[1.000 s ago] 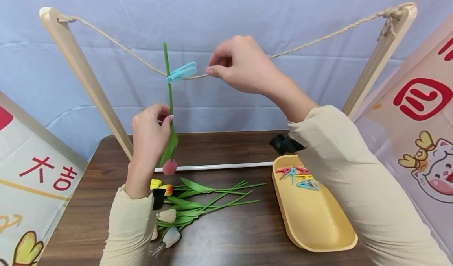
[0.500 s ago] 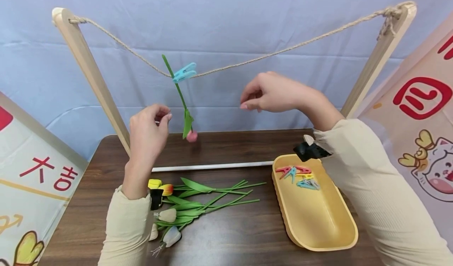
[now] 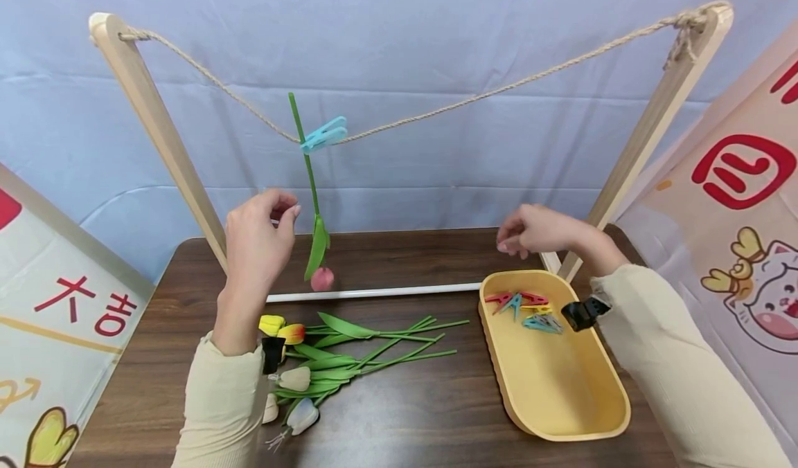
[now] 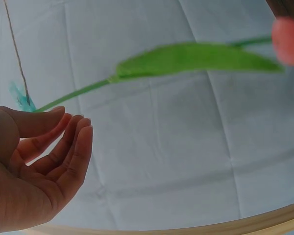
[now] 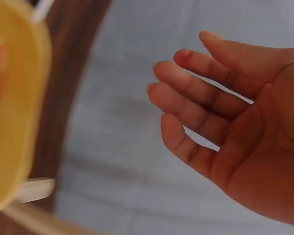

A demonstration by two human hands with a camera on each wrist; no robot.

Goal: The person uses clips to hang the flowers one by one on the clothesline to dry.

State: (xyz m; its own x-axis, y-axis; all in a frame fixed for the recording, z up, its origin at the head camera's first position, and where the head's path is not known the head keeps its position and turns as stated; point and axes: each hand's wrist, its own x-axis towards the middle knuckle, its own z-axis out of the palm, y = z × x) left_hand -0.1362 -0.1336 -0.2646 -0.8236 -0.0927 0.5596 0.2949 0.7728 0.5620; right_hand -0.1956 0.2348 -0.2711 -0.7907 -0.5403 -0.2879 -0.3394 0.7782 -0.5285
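A pink artificial tulip [image 3: 322,279] hangs head-down from the twine rope [image 3: 430,113], its green stem clipped by a light blue clothespin [image 3: 324,134]. My left hand [image 3: 258,246] is just left of the stem, apart from it, fingers loosely bent around nothing. In the left wrist view the tulip's green leaf [image 4: 186,61] stretches past that hand [image 4: 44,161]. Above the far end of the yellow tray [image 3: 517,412] is my right hand [image 3: 545,231], which holds nothing. The right wrist view shows its fingers [image 5: 186,93] relaxed. Several red, blue and yellow clothespins [image 3: 542,323] lie in the tray.
Several artificial tulips [image 3: 349,364] lie on the brown table [image 3: 399,426], heads to the left. Wooden posts [image 3: 156,129] hold up the rope at both sides, and a white rod [image 3: 380,293] runs low between them. Behind hangs a pale blue cloth [image 3: 399,39].
My left hand let go of the tulip, which swung right and then partly back. My right hand left the rope and moved down and right to the tray's far end.
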